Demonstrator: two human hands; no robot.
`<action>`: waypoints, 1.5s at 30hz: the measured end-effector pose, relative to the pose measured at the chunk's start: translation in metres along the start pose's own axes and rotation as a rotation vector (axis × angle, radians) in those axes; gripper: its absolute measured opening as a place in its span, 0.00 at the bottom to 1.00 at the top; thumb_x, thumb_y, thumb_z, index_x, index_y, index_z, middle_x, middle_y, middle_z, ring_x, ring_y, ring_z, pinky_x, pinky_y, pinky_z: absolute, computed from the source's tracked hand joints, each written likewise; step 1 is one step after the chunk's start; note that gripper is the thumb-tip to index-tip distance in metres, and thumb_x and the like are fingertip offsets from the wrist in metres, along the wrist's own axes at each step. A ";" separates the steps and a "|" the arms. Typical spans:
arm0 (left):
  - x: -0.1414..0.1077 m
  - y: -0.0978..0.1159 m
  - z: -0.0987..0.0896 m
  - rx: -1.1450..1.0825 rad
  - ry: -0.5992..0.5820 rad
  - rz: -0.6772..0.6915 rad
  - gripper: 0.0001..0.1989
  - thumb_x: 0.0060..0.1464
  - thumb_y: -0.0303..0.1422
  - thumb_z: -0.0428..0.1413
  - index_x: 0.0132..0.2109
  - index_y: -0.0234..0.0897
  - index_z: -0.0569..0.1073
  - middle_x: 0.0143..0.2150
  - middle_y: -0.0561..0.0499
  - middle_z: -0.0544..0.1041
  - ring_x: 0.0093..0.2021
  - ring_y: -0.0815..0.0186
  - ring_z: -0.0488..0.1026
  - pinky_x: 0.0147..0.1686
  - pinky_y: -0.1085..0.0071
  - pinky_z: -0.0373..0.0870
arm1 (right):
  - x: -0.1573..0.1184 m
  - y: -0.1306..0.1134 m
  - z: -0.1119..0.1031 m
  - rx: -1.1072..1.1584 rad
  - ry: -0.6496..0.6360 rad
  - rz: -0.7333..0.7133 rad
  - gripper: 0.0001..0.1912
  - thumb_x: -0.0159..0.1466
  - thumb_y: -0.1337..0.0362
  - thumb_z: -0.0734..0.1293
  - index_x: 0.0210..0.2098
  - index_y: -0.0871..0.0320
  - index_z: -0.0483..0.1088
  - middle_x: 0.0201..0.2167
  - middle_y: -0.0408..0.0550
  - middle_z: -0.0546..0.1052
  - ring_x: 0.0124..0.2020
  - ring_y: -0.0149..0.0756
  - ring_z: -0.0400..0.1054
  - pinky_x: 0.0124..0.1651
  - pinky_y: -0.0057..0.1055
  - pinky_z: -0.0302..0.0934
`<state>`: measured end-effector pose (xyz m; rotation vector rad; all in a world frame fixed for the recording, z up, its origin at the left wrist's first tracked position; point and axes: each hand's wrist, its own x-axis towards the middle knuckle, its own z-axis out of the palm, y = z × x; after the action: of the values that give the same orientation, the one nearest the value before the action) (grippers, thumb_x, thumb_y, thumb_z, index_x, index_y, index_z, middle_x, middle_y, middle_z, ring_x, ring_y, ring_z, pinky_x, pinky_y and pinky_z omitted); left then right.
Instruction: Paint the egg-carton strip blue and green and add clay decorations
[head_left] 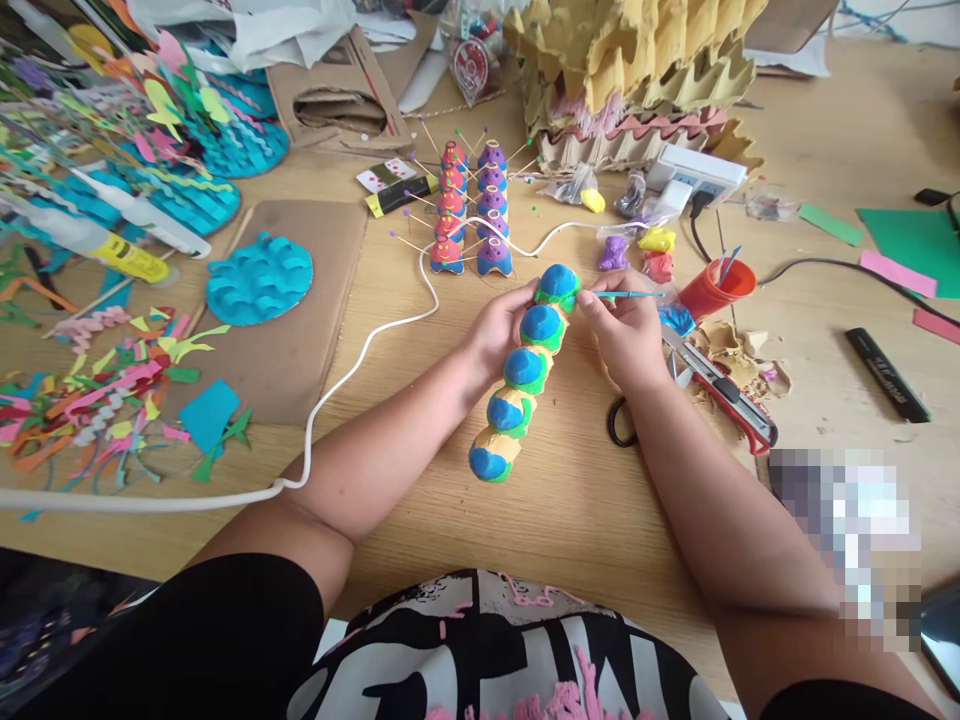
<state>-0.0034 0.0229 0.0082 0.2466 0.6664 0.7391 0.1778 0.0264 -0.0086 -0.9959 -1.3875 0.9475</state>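
My left hand [501,328] grips the far end of an egg-carton strip [523,370] from its left side. Its row of several humps is covered with blue and green modelling clay, and bare yellowish carton shows on the nearer humps. Between the fingers of my right hand [628,325] is a thin blue modelling tool [637,294], its tip hidden or too small to make out at the green clay of the farthest hump. Beyond my hands stand two rows of painted-looking carton figures, one red [448,215] and one purple [493,210], with pins sticking out.
A red cup [718,288], a box cutter [720,390] and carton scraps lie right of my right hand. A white cable [360,360] crosses my left forearm. Egg trays [637,60] are stacked at the back; paper strips [112,390] and a blue clay disc [260,280] lie left.
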 end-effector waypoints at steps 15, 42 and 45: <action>-0.003 0.001 0.003 -0.031 0.012 0.005 0.17 0.71 0.46 0.53 0.37 0.41 0.76 0.20 0.51 0.74 0.16 0.64 0.72 0.17 0.72 0.67 | 0.001 0.009 -0.002 0.016 -0.004 -0.044 0.27 0.60 0.38 0.80 0.35 0.51 0.71 0.33 0.40 0.70 0.37 0.33 0.67 0.45 0.35 0.66; -0.001 -0.002 0.002 0.060 0.066 0.010 0.17 0.63 0.52 0.61 0.38 0.43 0.74 0.20 0.51 0.73 0.16 0.64 0.70 0.18 0.70 0.65 | 0.001 0.005 0.002 0.184 -0.015 0.058 0.30 0.55 0.37 0.83 0.34 0.50 0.70 0.33 0.38 0.71 0.35 0.32 0.65 0.44 0.35 0.63; -0.002 -0.001 0.003 0.057 0.063 -0.016 0.18 0.62 0.52 0.61 0.37 0.43 0.73 0.19 0.52 0.73 0.15 0.65 0.69 0.17 0.72 0.64 | 0.001 0.004 0.002 0.171 -0.026 0.058 0.31 0.54 0.36 0.83 0.34 0.51 0.69 0.32 0.38 0.71 0.35 0.31 0.65 0.43 0.34 0.62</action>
<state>-0.0023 0.0211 0.0111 0.2713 0.7491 0.7153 0.1760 0.0288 -0.0126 -0.9019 -1.2814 1.1059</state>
